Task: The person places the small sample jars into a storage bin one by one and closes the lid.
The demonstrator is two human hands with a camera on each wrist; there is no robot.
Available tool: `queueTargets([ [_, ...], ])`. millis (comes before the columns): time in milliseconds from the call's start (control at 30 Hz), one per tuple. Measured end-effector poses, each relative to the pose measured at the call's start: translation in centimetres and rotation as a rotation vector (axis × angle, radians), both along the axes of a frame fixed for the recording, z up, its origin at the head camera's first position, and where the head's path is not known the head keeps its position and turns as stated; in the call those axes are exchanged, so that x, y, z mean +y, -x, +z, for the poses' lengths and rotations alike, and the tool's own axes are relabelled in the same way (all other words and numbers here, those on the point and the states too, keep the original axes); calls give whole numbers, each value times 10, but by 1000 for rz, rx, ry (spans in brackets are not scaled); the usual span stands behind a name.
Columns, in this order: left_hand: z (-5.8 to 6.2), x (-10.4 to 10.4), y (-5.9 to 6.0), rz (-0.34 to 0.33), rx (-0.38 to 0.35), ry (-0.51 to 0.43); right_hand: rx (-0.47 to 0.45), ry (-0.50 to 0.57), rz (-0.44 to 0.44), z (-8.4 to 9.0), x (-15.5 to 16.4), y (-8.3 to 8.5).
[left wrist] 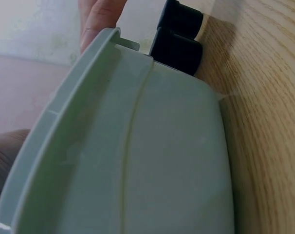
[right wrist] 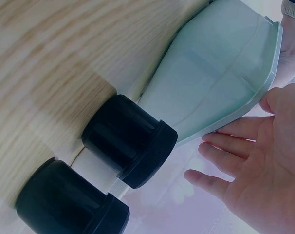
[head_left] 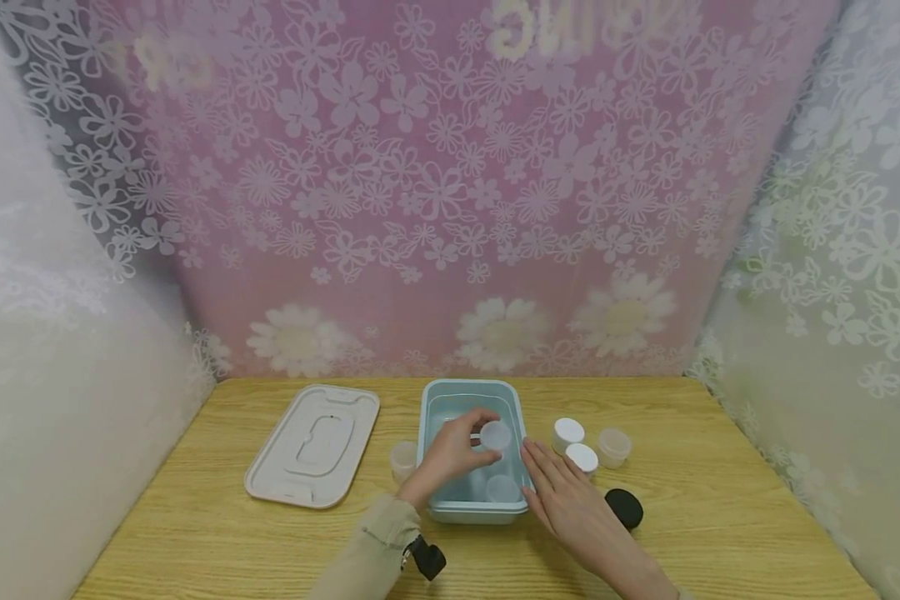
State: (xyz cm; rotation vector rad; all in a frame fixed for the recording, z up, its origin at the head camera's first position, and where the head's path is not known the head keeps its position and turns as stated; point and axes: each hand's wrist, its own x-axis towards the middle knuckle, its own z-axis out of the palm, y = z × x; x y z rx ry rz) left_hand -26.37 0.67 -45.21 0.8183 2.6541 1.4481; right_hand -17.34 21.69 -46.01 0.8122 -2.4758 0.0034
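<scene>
In the head view my left hand (head_left: pixel 456 448) holds a small translucent jar (head_left: pixel 495 436) between thumb and fingers, over the light blue rectangular box (head_left: pixel 471 386). A second translucent jar (head_left: pixel 502 489) is inside the box, near its front right corner. My right hand (head_left: pixel 570 500) lies along the box's right rim with its fingers extended. The right wrist view shows the same hand (right wrist: pixel 264 151) with fingertips at the rim of the box (right wrist: pixel 206 73). In the left wrist view the box's outer wall (left wrist: pixel 176 146) fills most of the picture.
A pale lid (head_left: pixel 315 446) lies left of the box, with a translucent jar (head_left: pixel 403 460) between them. Right of the box stand white-lidded jars (head_left: pixel 568 433), another translucent jar (head_left: pixel 614 447) and a black jar (head_left: pixel 625 508). Two black jars (right wrist: pixel 130 141) show in the right wrist view.
</scene>
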Motion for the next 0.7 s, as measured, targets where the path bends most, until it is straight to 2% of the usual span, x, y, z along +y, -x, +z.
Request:
queueTargets([
  [300,-7,6,0,36,-62,104,9,-9,4,1,0,-2],
  [500,-5,7,-2,63,-82,191,12,-3,2,2,0,-2],
  [700,-5,7,-3,43,-124,205,11,-7,5,1,0,-1],
])
